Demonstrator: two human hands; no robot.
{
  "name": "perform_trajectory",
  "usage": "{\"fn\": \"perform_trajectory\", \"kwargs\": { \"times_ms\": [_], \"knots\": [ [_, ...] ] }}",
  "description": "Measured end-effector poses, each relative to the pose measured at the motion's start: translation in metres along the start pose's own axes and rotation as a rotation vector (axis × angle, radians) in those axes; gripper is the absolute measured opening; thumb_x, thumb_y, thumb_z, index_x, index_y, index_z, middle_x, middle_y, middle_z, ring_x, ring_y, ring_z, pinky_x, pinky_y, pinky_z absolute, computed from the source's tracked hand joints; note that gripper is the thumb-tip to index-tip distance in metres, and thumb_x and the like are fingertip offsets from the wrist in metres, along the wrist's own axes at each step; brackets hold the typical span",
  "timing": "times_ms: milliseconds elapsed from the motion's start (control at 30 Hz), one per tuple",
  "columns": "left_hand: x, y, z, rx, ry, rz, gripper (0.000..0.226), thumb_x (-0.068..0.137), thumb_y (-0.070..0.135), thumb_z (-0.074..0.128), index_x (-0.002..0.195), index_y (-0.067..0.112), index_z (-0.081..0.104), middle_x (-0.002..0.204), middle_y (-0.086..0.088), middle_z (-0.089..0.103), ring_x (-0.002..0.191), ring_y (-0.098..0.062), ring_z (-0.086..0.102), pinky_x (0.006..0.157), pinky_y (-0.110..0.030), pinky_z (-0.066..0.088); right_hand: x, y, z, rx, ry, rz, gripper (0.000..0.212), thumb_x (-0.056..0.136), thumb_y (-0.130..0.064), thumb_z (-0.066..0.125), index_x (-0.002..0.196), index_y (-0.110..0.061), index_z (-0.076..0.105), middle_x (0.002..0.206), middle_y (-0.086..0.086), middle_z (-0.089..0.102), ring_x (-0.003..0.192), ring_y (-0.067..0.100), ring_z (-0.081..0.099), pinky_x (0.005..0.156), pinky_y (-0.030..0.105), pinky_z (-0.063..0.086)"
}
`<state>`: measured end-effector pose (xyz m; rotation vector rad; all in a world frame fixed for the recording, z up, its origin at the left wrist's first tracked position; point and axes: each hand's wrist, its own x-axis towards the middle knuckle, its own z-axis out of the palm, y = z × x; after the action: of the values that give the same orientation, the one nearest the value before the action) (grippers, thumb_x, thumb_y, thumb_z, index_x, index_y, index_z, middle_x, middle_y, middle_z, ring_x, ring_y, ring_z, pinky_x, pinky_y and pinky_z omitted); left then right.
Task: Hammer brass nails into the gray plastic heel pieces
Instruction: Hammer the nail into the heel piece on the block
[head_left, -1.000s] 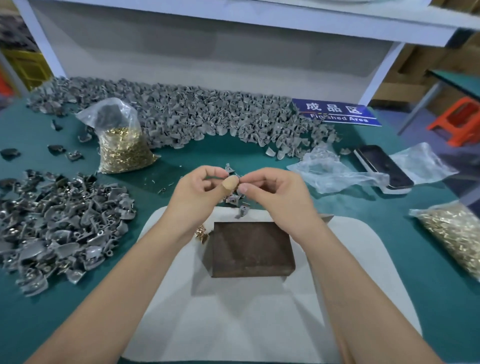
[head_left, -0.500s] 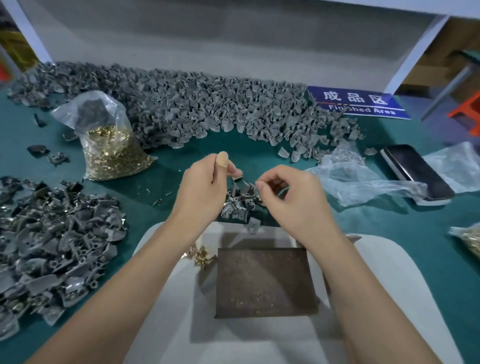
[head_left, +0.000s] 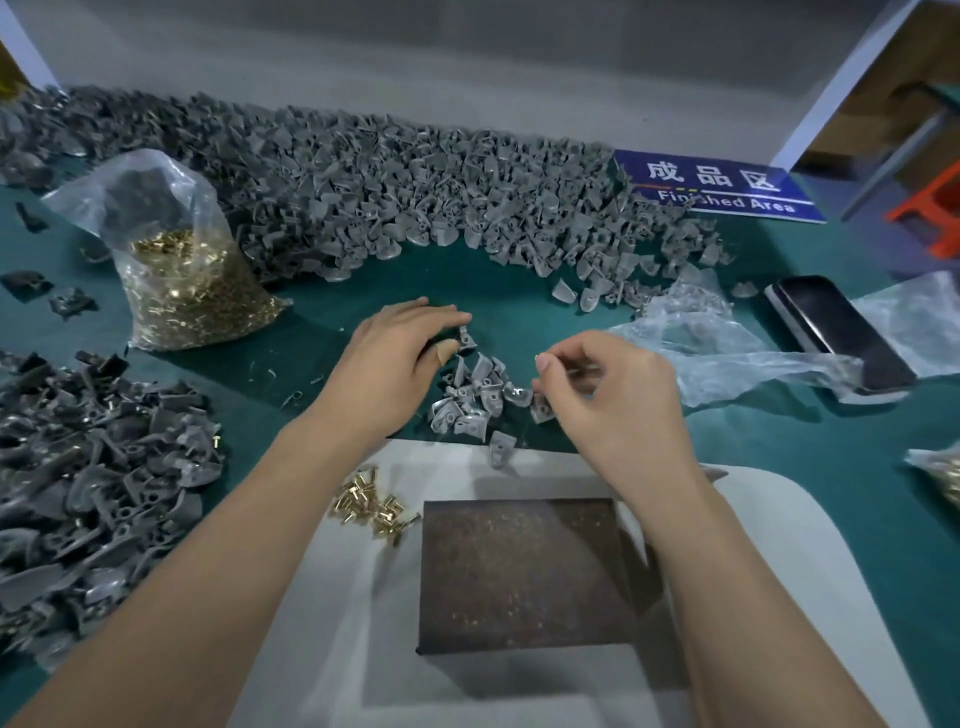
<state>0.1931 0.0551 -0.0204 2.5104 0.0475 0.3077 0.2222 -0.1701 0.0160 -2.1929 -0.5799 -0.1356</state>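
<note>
Currently left hand (head_left: 395, 353) pinches heel piece (head_left: 464, 339); right hand (head_left: 613, 395) curled, contents unclear. Advise: seat piece flat on near block (head_left: 524, 571), nail upright.

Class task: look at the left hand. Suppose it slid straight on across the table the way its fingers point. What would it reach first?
Probably the single gray heel piece right at the fingertips of the left hand; it looks to touch it already. Beyond lies bare green table, then the big heel-piece pile.
</note>
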Motion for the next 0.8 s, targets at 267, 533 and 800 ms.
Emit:
{"fn": "perform_trajectory", "kwargs": {
  "times_ms": [267, 533, 800],
  "knots": [
    [-0.010, 0.011, -0.011, -0.068, 0.148, 0.008, 0.011, 0.098, 0.030, 0.065, 0.109, 0.029, 0.067, 0.118, 0.014, 0.068, 0.122, -0.012, 0.057, 0.105, -0.046, 0.046, -0.002, -0.002, -0.001, -0.071, 0.020, -0.118, 0.006, 0.091, -0.020, 0.074, 0.090, -0.027, 0.076, 0.089, -0.016, 0.068, 0.079, 0.009, 0.065, 0.071, 0.035, 0.057],
    [-0.049, 0.049, -0.022, -0.195, 0.255, 0.135, 0.008, 0.098, 0.023, 0.066, 0.106, 0.023, 0.067, 0.100, 0.015, 0.066, 0.101, -0.004, 0.059, 0.088, -0.022, 0.047, -0.014, -0.027, -0.004, -0.001, 0.049, -0.330, 0.008, 0.091, -0.013, 0.074, 0.092, -0.021, 0.073, 0.084, -0.013, 0.065, 0.071, 0.003, 0.055, 0.065, 0.013, 0.039],
    [-0.055, 0.042, -0.015, -0.196, 0.329, 0.182, 0.011, 0.099, 0.019, 0.066, 0.104, 0.010, 0.070, 0.124, 0.004, 0.068, 0.133, -0.013, 0.056, 0.128, -0.035, 0.008, -0.019, -0.022, 0.003, -0.025, -0.019, -0.295, 0.005, 0.093, -0.018, 0.072, 0.091, -0.021, 0.074, 0.084, -0.013, 0.066, 0.070, -0.002, 0.052, 0.065, 0.023, 0.044]
  ]
}}
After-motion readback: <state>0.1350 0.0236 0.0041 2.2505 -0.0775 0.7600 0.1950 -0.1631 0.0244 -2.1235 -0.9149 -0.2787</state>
